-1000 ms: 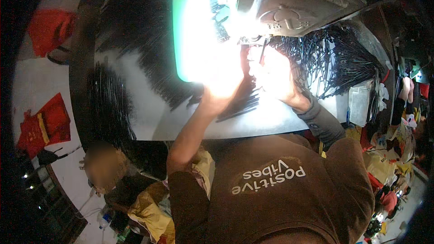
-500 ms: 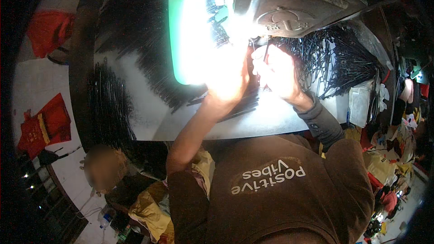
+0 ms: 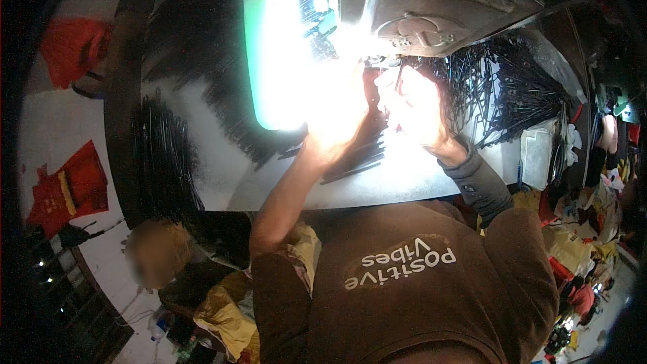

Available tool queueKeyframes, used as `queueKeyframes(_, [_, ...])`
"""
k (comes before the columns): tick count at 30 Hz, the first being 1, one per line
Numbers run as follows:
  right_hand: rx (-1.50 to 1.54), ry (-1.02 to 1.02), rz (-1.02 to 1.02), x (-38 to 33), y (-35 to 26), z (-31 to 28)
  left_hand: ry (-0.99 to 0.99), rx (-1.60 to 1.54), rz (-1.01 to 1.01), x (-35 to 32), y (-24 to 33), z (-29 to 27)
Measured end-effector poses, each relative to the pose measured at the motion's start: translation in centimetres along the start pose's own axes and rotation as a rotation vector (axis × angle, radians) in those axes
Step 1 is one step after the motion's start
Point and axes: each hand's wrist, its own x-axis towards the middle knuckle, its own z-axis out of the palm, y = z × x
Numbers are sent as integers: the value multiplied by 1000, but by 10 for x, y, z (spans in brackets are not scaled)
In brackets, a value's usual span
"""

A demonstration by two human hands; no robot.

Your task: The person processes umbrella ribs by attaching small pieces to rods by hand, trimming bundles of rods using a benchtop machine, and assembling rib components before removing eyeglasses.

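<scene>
Under a grey metal machine head point(image 3: 445, 10), my two hands work close together at its lower edge. My right hand point(image 3: 419, 108) is closed, with a thin dark strip point(image 3: 399, 75) standing up between its fingertips. Beside it, my left hand point(image 3: 337, 111) reaches up to the same spot. Glare from a green-edged lamp point(image 3: 253, 67) washes out its fingers, so what they hold is hidden. Thin black strips point(image 3: 354, 158) lie on the pale tabletop point(image 3: 269, 189) just below my hands.
Heaps of thin black strips point(image 3: 222, 81) cover the table's left side, and another tangled pile point(image 3: 519, 91) lies right of the machine. A pale box point(image 3: 537, 155) stands at the table's right edge. Another person point(image 3: 158, 256) is at the lower left, near a yellow bag point(image 3: 229, 313).
The lamp and machine appear slightly farther left in the picture. My hands stay at the machine's lower edge, with only small finger movement.
</scene>
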Motion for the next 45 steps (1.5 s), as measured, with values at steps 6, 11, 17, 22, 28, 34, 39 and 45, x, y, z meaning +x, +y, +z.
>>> queueKeyframes(6, [50, -3, 10, 2, 4, -1, 54, -126, 14, -3, -7, 8])
queueKeyframes(11, [64, 12, 16, 2, 1, 0, 48, 46, 127, -2, -7, 5])
queueKeyframes(17, [32, 30, -45, 6, 1, -4, -5, 22, 94, 4, -3, 6])
queueKeyframes(22, [41, 34, -36, 8, 9, -4, 102, -16, 103, 4, -4, 13])
queueKeyframes(28, [-23, 69, -47, 8, 9, -2, 117, -99, 170, 3, -10, 16])
queueKeyframes(34, [45, -11, 22, 9, 2, -9, -148, 428, 336, 7, 0, -8])
queueKeyframes(39, [62, -34, 45, 7, 6, -7, -166, 321, 408, -1, -15, -15])
queueKeyframes(45, [858, -221, 53, 1, 18, 5, -420, -564, -274, -28, -10, -44])
